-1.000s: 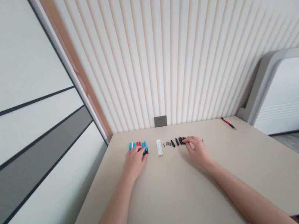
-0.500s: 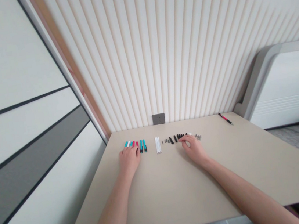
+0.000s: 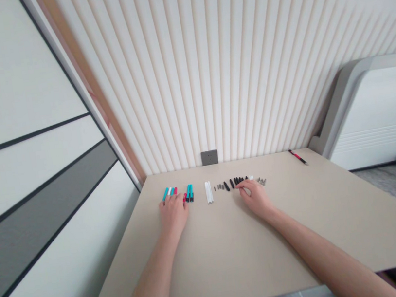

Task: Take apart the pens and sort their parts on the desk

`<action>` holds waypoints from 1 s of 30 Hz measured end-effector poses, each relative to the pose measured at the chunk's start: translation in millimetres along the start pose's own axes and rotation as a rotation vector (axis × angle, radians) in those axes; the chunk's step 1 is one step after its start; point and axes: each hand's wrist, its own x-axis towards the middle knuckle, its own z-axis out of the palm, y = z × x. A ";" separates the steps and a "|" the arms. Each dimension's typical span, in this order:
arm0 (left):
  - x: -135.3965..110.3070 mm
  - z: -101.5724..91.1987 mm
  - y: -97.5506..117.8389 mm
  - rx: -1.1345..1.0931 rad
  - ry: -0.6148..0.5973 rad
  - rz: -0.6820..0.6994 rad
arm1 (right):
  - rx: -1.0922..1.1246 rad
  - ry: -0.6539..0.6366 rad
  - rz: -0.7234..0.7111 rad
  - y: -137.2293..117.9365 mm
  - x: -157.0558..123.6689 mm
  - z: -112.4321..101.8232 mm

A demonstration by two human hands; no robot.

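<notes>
My left hand (image 3: pixel 174 213) is at the left group of pen barrels, thumb and fingers closed on a red pen barrel (image 3: pixel 185 198). Two teal barrels with black ends (image 3: pixel 189 191) lie side by side just right of it. Beyond the fingertips are more teal, white and red barrels (image 3: pixel 169 191), partly covered by the hand. My right hand (image 3: pixel 257 196) rests on the table by a row of small black pen parts (image 3: pixel 238 180). Its thumb and forefinger are pinched together; whatever is between them cannot be made out.
White tubes (image 3: pixel 209 192) lie mid-table, with small grey pieces (image 3: pixel 220 186) to their right. Metal-looking tips (image 3: pixel 262 181) sit past my right hand. A red and black pen (image 3: pixel 298 157) lies at the back right of the table (image 3: pixel 230 252). A ribbed wall with a socket (image 3: pixel 209 157) stands behind.
My left hand has shifted slightly right, and the red barrel now shows tilted at its thumb. The two teal barrels beside it sit closer together. My right hand has barely moved.
</notes>
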 end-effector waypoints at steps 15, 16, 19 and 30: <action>1.0 -0.2 1.3 -0.013 0.068 0.003 | 0.007 -0.082 -0.006 1.9 -2.0 3.0; 1.6 -0.2 0.9 -0.034 0.081 0.007 | 0.005 -0.085 -0.007 2.7 -2.2 3.5; 3.6 -0.3 1.3 -0.166 0.147 0.074 | -0.009 -0.100 -0.011 4.6 -2.6 4.8; -3.3 -5.8 23.3 -0.387 0.002 0.520 | -0.022 -0.222 -0.007 -4.3 -5.2 5.3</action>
